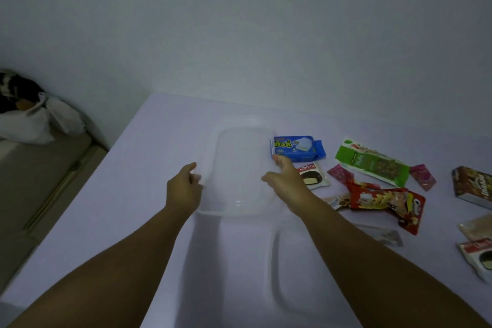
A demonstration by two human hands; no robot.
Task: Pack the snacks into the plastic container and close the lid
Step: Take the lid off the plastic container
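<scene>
The clear plastic container point(239, 168) is hard to read: its walls nearly vanish against the pale table point(133, 221), and I cannot tell whether a lid sits on it. A second faint clear outline, perhaps the lid point(277, 274), lies nearer me under my right forearm. At the right edge a brown box point(472, 186) and 2 more packets are cut off.

The container sits mid-table, rounded and see-through, between my hands. My left hand point(183, 189) grips its left rim, fingers curled on the edge. My right hand point(283, 181) is at its right rim, fingers curled, but whether they clamp it I cannot tell.

Just right of it lie a blue biscuit pack point(298, 149), a Choco Pie packet point(315, 176), a green nut bar point(372, 162) and a red snack bag point(383, 200).
</scene>
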